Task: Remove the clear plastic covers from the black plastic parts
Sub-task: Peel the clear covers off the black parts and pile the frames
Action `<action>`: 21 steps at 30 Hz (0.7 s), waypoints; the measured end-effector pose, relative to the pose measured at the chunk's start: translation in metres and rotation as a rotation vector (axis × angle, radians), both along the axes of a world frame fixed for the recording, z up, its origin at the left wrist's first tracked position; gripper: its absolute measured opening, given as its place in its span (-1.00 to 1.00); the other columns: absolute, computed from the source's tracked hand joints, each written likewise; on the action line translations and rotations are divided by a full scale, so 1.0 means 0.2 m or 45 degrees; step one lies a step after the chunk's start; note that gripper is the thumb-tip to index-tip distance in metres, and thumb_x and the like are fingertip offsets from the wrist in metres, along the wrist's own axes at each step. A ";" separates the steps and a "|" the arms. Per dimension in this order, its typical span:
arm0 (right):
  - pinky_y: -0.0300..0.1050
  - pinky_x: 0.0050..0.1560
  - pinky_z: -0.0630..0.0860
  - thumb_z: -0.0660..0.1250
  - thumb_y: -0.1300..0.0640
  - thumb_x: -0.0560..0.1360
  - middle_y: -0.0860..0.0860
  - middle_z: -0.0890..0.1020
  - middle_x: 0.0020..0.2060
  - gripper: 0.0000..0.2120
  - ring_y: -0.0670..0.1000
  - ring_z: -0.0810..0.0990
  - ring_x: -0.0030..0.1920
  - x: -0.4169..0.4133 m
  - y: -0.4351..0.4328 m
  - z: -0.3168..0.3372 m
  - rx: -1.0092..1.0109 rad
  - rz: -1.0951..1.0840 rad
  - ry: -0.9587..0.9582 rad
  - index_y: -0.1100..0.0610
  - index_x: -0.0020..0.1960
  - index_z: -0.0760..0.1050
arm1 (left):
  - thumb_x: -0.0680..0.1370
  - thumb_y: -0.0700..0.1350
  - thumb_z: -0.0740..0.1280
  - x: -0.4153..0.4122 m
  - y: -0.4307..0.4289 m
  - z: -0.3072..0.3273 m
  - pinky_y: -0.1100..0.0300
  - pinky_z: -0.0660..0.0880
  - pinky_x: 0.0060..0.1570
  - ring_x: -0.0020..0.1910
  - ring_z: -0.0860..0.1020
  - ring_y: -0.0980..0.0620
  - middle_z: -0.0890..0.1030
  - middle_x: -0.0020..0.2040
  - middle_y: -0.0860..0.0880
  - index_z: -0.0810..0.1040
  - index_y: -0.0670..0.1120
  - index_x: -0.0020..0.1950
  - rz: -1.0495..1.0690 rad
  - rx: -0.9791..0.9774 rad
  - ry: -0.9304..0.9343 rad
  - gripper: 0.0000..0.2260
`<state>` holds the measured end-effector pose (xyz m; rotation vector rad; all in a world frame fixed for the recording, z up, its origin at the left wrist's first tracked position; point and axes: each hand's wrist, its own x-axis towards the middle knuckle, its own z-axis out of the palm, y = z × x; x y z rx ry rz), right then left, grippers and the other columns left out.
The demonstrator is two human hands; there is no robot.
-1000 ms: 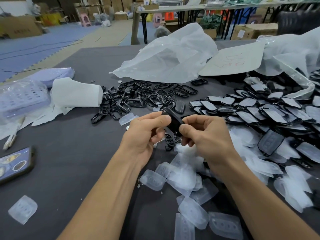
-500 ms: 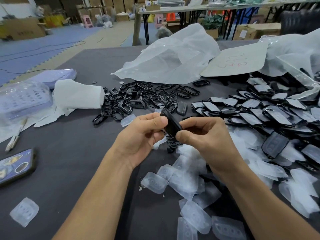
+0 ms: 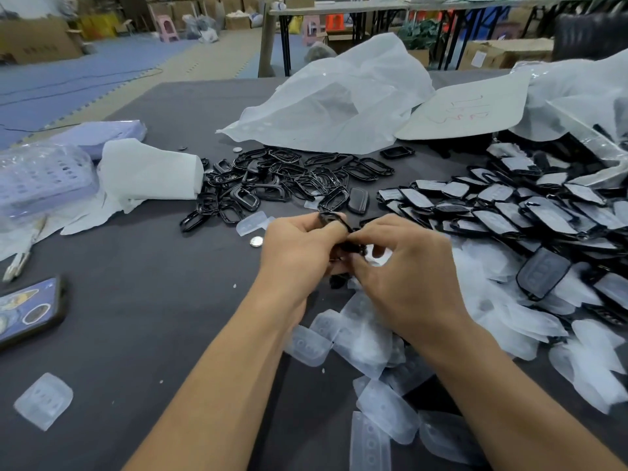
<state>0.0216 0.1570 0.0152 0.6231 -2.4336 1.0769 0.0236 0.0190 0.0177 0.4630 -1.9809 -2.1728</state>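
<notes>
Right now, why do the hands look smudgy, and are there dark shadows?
Head view: the left hand, the right hand and the black plastic part they pinch are smeared by motion blur; the clear plastic covers near the bottom edge look soft too; light is even, leaving only faint shadows on the grey table.

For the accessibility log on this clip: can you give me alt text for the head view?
A left hand and a right hand together grip one small black plastic part above a dark table. Loose clear covers lie beneath them, covered parts are heaped to the right, and bare black frames lie beyond.
</notes>
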 end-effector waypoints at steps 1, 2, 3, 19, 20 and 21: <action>0.01 -0.02 0.57 0.55 0.20 0.42 -0.10 0.71 -0.10 -0.83 -0.03 0.59 -0.16 0.01 0.00 0.01 0.018 0.016 -0.037 0.05 0.00 0.75 | 0.51 -0.28 0.43 -0.01 -0.02 -0.01 0.24 0.58 -0.41 -0.39 0.64 0.04 0.71 -0.31 -0.09 0.72 -0.19 -0.23 0.064 -0.040 -0.008 -0.87; 0.01 0.00 0.57 0.54 0.17 0.44 -0.11 0.72 -0.10 -0.86 -0.04 0.58 -0.15 0.03 -0.01 0.02 0.030 0.020 -0.053 0.03 -0.01 0.75 | 0.50 -0.32 0.41 -0.01 -0.04 -0.01 0.21 0.59 -0.41 -0.40 0.64 0.04 0.70 -0.33 -0.09 0.71 -0.19 -0.25 0.117 -0.072 -0.010 -0.85; 0.01 0.00 0.56 0.53 0.12 0.46 -0.12 0.71 -0.14 -0.93 -0.05 0.58 -0.15 0.04 -0.01 0.04 0.057 0.028 -0.073 0.01 -0.06 0.74 | 0.49 -0.35 0.39 -0.02 -0.07 -0.01 0.20 0.60 -0.41 -0.41 0.64 0.04 0.70 -0.35 -0.08 0.71 -0.18 -0.26 0.163 -0.078 -0.013 -0.82; -0.24 0.12 0.19 0.49 -0.02 0.45 -0.14 0.66 -0.14 -0.89 -0.16 0.47 0.00 0.23 -0.14 0.05 0.578 0.533 -0.364 -0.12 -0.21 0.59 | 0.48 -0.44 0.31 0.05 -0.21 0.04 -0.26 0.68 -0.10 -0.08 0.72 -0.29 0.73 -0.16 -0.28 0.70 -0.07 -0.17 0.177 -0.293 0.031 -0.70; -0.26 0.08 0.26 0.51 0.03 0.45 -0.15 0.66 -0.20 -0.87 -0.15 0.50 -0.05 0.23 -0.14 0.05 0.541 0.544 -0.384 -0.09 -0.24 0.60 | 0.50 -0.45 0.31 0.08 -0.22 0.02 -0.21 0.70 -0.12 -0.11 0.74 -0.25 0.74 -0.17 -0.24 0.70 -0.08 -0.15 0.149 -0.299 0.026 -0.70; -0.31 -0.03 0.33 0.52 0.08 0.44 -0.17 0.65 -0.28 -0.85 -0.16 0.54 -0.13 0.23 -0.13 0.05 0.438 0.531 -0.424 -0.06 -0.26 0.61 | 0.50 -0.45 0.31 0.11 -0.23 0.00 -0.14 0.71 -0.17 -0.16 0.74 -0.20 0.74 -0.19 -0.21 0.71 -0.09 -0.14 0.120 -0.289 0.022 -0.70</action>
